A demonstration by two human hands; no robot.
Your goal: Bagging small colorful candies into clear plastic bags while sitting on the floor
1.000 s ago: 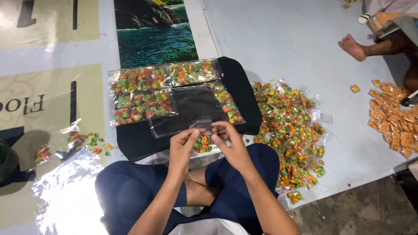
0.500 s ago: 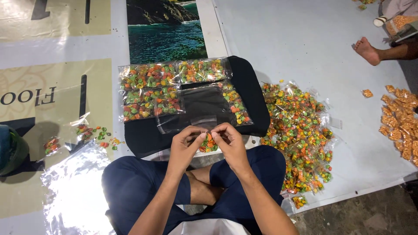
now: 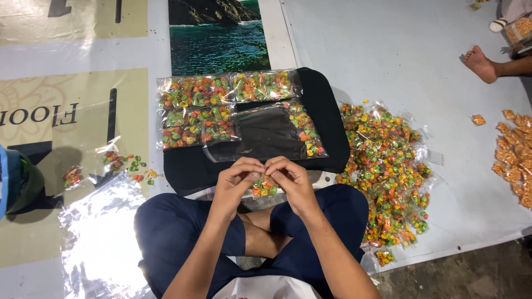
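My left hand (image 3: 235, 182) and my right hand (image 3: 292, 181) meet in front of me, both pinching the top of one small clear packet of orange and green candies (image 3: 264, 187). Just beyond them a black board (image 3: 327, 116) carries rows of filled candy packets (image 3: 199, 108) lying on a large clear plastic sheet (image 3: 260, 135). I sit cross-legged in dark blue trousers behind the board.
A big heap of small candy packets (image 3: 388, 171) lies to my right. Loose candies (image 3: 130, 166) and a crinkled clear bag (image 3: 100, 232) are at my left. Another person's bare foot (image 3: 479, 63) and orange snack packets (image 3: 515, 160) are at the far right.
My hands stay together on the small packet with only slight finger movement. The view has shifted a little, so the board and heap sit further right in frame.
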